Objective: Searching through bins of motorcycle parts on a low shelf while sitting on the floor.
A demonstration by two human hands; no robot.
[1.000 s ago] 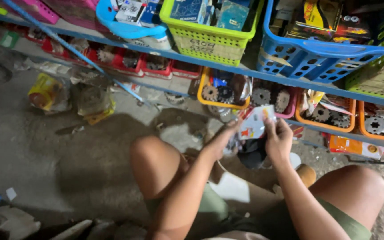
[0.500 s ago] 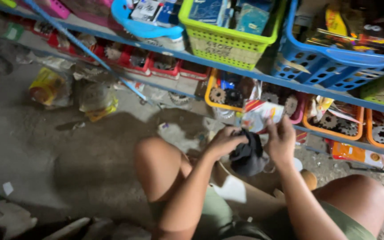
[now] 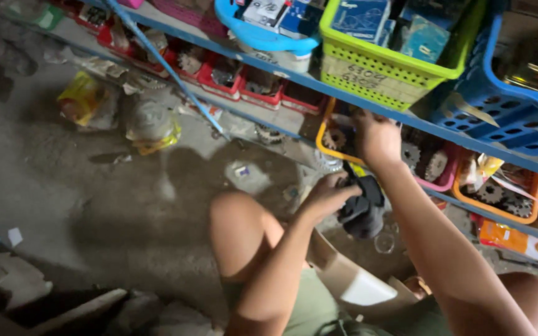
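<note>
Black cloth (image 3: 361,214), dark and bunched, hangs from your left hand (image 3: 326,198) just above your knees, in front of the low shelf. Your left fingers are curled tight around its upper edge, pinching the fabric so the rest droops down in a soft lump. Your right hand (image 3: 376,138) is raised higher and reaches into the orange tray (image 3: 324,144) on the bottom shelf; its back faces you, so you cannot tell whether those fingers are spread or closed on anything. Metal gears (image 3: 334,138) lie in that tray, just beside your right hand. To the right, a pink tray (image 3: 444,180) and another orange one hold more toothed wheels. Above them, on the blue shelf rail (image 3: 281,71), sit a lime green basket (image 3: 386,70) filled with small boxes and a blue basket (image 3: 510,118) beside it. You are crouched on a grey concrete floor (image 3: 94,186), your bare left knee (image 3: 235,218) bent below the cloth. A piece of brown cardboard (image 3: 344,277) rests between your legs. Crumpled yellow wrappers (image 3: 85,99) lie on the floor well to the left.
</note>
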